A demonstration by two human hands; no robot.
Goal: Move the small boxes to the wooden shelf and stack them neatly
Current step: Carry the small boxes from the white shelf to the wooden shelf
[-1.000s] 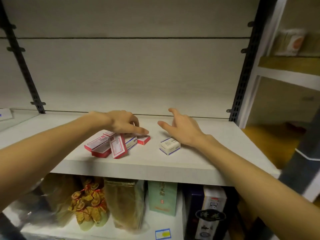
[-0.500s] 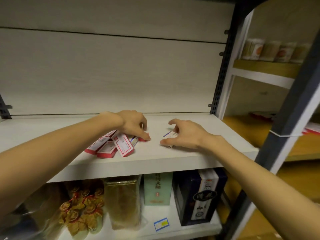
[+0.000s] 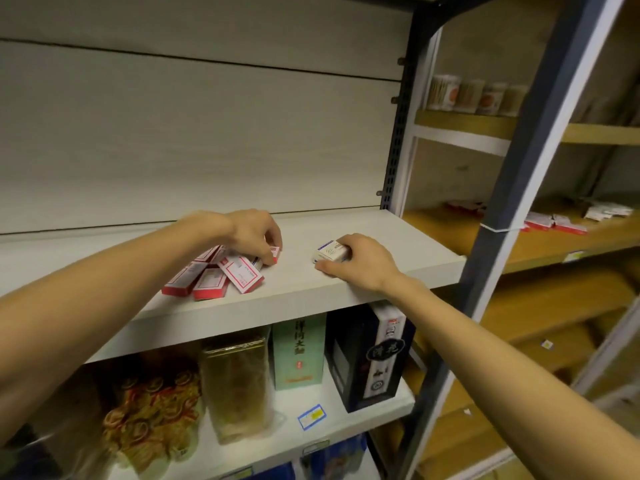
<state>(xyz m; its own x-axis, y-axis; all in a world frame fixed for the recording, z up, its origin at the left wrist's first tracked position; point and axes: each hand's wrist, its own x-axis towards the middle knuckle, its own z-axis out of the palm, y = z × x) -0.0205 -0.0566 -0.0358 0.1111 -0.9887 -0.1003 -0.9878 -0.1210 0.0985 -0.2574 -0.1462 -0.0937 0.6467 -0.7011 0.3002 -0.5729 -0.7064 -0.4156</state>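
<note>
Several small red-and-white boxes [image 3: 221, 273] lie in a loose heap on the white shelf board [image 3: 311, 292]. My left hand [image 3: 258, 235] curls over the heap's right end and pinches a small red box [image 3: 275, 252]. To the right, my right hand [image 3: 360, 261] grips a small white box with blue edges [image 3: 329, 254] that rests on the board. The wooden shelf [image 3: 540, 244] stands to the right behind a grey post, with several red-and-white boxes [image 3: 554, 223] lying on it.
A grey upright post [image 3: 519, 161] and a slotted black rail [image 3: 398, 133] separate the white unit from the wooden one. Below the board stand a green box [image 3: 299, 355], a dark blue box [image 3: 372, 355] and clear packs [image 3: 235, 382]. Round containers [image 3: 474, 98] line the upper wooden shelf.
My right hand came down from above the white box and closed around it. My left hand curled tighter onto the small red box. The view swung right, showing more of the wooden shelf.
</note>
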